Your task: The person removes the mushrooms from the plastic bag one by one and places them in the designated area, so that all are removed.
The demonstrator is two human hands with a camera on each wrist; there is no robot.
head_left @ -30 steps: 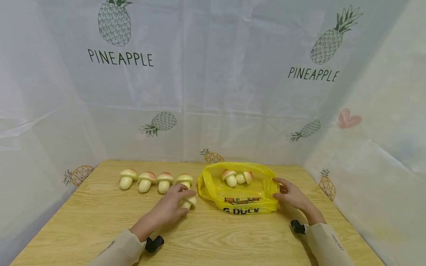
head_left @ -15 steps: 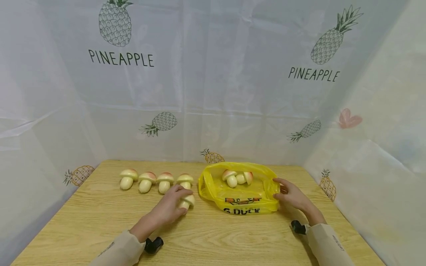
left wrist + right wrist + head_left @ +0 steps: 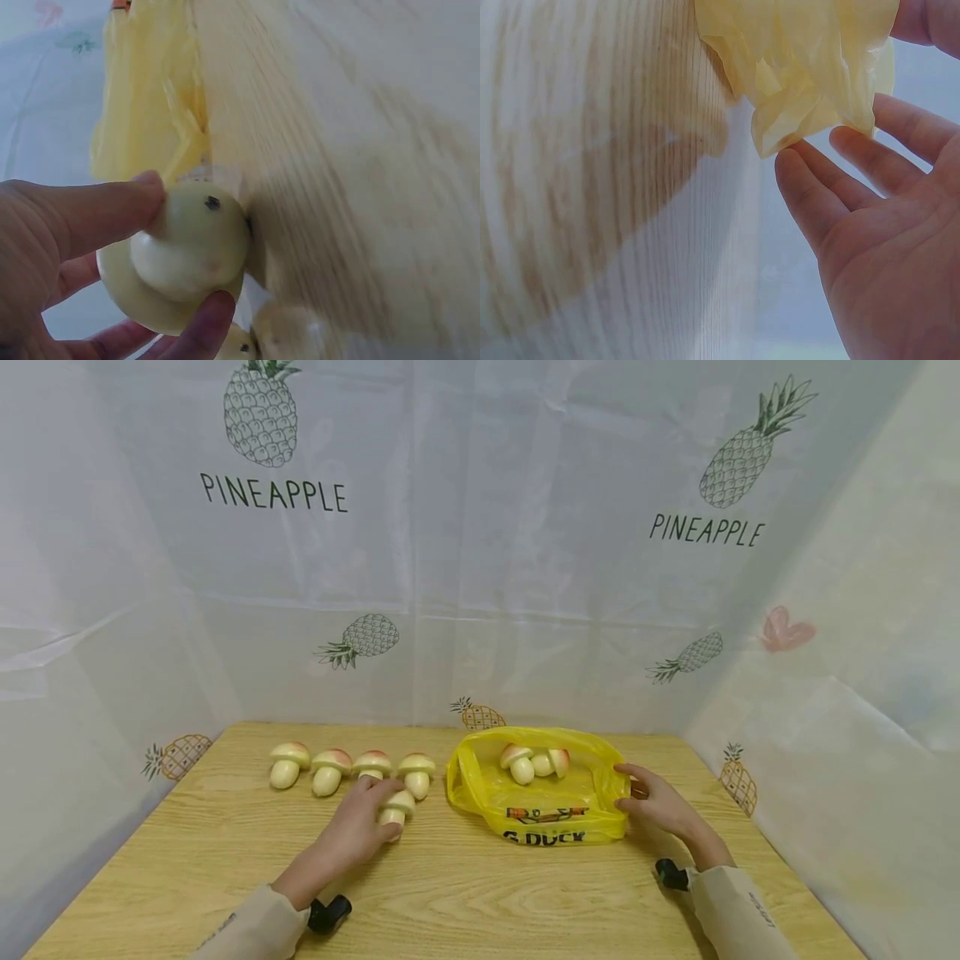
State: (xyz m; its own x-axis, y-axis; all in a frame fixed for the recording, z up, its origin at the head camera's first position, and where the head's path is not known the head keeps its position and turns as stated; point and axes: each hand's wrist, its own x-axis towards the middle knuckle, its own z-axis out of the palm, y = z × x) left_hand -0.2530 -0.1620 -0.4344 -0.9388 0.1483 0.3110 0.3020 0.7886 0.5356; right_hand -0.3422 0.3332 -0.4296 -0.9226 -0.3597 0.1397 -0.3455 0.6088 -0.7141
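Currently in hand: one pale mushroom [image 3: 397,806], the left hand [image 3: 348,827] pinching it between thumb and fingertips.

Position against the grip: the pale mushroom is sitting at the right-hand, bag-facing side of the left hand; whether it is touching the table [image 3: 487,893] cannot be told.

Long axis: the cap is pointing away from the person and the stem back toward the person, so the axis is running roughly across the line to the bag, not along it.

Governing relation, by judgement: the yellow bag [image 3: 600,827] is lying to the right of the grip, its mouth gaping toward the head camera, its left rim facing the pale mushroom and standing apart from it.

Nearer hand: the left. The right hand [image 3: 663,806] is resting at the opposite side of the bag, fingers spreading loosely, fingertips touching the plastic.

Bag contents: two mushrooms [image 3: 519,764] are lying side by side toward the back.

Loose stock: a row of four mushrooms [image 3: 330,774] is lying beyond the left hand; the third from the left is partly hiding behind its fingers, the rightmost lying just beyond the held piece.
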